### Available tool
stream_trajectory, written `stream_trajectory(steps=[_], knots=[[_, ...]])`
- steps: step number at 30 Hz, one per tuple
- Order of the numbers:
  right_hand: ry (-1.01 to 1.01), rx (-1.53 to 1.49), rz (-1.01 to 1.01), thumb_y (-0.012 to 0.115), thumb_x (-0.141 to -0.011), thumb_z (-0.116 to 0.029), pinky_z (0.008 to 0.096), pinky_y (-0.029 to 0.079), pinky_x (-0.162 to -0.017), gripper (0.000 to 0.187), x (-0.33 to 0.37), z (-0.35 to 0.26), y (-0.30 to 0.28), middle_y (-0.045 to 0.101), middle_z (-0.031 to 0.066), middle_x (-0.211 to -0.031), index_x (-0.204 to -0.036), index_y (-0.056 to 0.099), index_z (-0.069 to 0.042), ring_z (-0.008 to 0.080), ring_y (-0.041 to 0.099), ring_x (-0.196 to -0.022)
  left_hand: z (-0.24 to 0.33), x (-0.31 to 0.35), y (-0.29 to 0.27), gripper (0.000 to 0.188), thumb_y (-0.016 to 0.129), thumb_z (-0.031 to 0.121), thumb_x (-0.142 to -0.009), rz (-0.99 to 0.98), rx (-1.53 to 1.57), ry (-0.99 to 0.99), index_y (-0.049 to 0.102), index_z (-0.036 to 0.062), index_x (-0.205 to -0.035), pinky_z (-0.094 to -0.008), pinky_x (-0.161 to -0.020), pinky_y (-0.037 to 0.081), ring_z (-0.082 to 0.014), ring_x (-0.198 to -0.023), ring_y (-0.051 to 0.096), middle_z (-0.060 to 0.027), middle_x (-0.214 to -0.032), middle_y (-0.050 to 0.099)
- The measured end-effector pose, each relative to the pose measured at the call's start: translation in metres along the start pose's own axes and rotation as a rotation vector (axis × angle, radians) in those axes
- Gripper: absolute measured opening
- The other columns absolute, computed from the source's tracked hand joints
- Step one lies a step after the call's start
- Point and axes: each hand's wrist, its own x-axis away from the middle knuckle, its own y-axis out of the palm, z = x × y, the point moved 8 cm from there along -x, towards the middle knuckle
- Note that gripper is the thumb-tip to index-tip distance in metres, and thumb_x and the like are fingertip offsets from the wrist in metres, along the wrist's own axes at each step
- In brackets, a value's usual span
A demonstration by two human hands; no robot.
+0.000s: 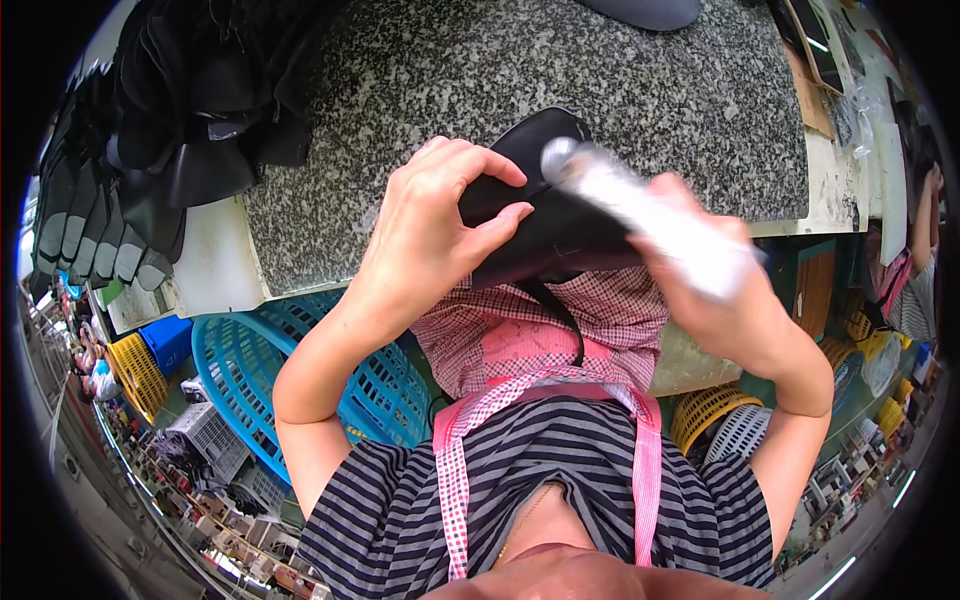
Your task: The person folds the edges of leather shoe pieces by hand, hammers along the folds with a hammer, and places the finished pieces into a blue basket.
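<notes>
A black leather-like piece with a rounded far end lies across the near edge of the speckled stone slab. My left hand grips its left side, the thumb and forefinger bent over the top and the other fingertips hidden. In my right hand is a hammer, its white handle smeared by motion. The round metal head is over the middle of the black piece, close to my left fingertips; whether it touches the piece I cannot tell.
Dark piled pieces cover the slab's far left. Another black piece lies at the far edge of the slab. Below the table stand blue baskets on the left and a yellow basket on the right. Another person's arm shows far right.
</notes>
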Motion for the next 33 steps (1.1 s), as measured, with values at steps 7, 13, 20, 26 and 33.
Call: stream_trajectory(steps=[7, 13, 20, 26, 33], knots=[[0.131, 0.007, -0.142, 0.058, -0.093, -0.006, 0.0539, 0.048, -0.061, 0.022, 0.003, 0.013, 0.014, 0.060, 0.0240, -0.071, -0.108, 0.043, -0.001, 0.0463, 0.063, -0.071, -0.005, 0.014, -0.011, 0.020, 0.085, 0.002, -0.070, 0.050, -0.068, 0.109, 0.075, 0.0049, -0.087, -0.0322, -0.069, 0.051, -0.0219, -0.076, 0.064, -0.0063, -0.080, 0.066], [0.044, -0.163, 0.127, 0.063, -0.096, -0.005, 0.0416, 0.051, -0.075, 0.029, 0.006, -0.024, -0.012, 0.065, 0.0198, -0.105, -0.124, 0.062, 0.003, 0.0273, 0.067, -0.082, -0.006, 0.011, -0.015, 0.022, 0.085, 0.002, -0.071, -0.019, -0.061, 0.027, 0.074, 0.0021, -0.089, -0.0303, -0.068, 0.051, -0.0204, -0.076, 0.065, -0.0076, -0.083, 0.068], [-0.252, 0.159, 0.124, 0.061, -0.093, -0.011, 0.0491, 0.051, -0.060, 0.025, -0.014, -0.034, -0.020, 0.063, 0.0225, -0.078, -0.113, 0.048, -0.001, 0.0422, 0.066, -0.071, -0.010, 0.002, -0.012, 0.020, 0.082, 0.007, -0.076, -0.107, 0.008, -0.019, 0.073, 0.0015, -0.093, -0.0375, -0.072, 0.053, -0.0294, -0.081, 0.066, -0.0122, -0.087, 0.066], [0.036, 0.118, -0.017, 0.058, -0.093, -0.004, 0.0473, 0.054, -0.064, 0.024, -0.010, -0.001, -0.010, 0.065, 0.0220, -0.080, -0.115, 0.052, 0.002, 0.0435, 0.068, -0.074, -0.009, 0.015, -0.007, 0.020, 0.080, 0.007, -0.079, -0.008, -0.053, 0.037, 0.071, 0.0029, -0.095, -0.0391, -0.073, 0.052, -0.0306, -0.084, 0.063, -0.0129, -0.087, 0.062], [0.157, 0.106, 0.043, 0.058, -0.091, -0.002, 0.0524, 0.049, -0.060, 0.022, -0.009, 0.020, -0.005, 0.062, 0.0242, -0.070, -0.112, 0.052, 0.003, 0.0463, 0.064, -0.073, 0.014, 0.010, 0.028, 0.023, 0.077, 0.006, -0.082, 0.352, -0.136, -0.023, 0.069, 0.0013, -0.102, -0.0419, -0.075, 0.049, -0.0333, -0.085, 0.059, -0.0146, -0.088, 0.058]])
